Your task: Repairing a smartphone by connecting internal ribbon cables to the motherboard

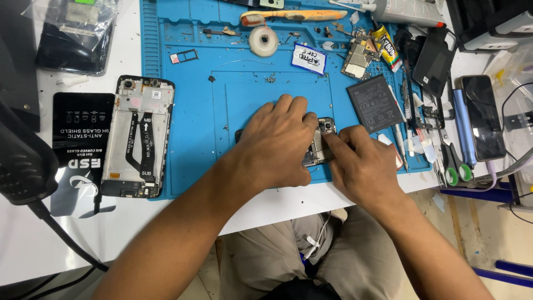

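Both your left hand (276,145) and right hand (361,166) press closed on the opened phone (320,145), light and fragile, so grip its edges, not the exposed board.

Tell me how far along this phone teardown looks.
Done: a frame lies stripped at left, and a battery and board are out on the mat. In hand: left hand steadies an open phone; right hand works near its camera. Left: parts lie loose, nothing reassembled.

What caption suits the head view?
Both hands, left hand and right hand, press on an opened phone on a blue mat.
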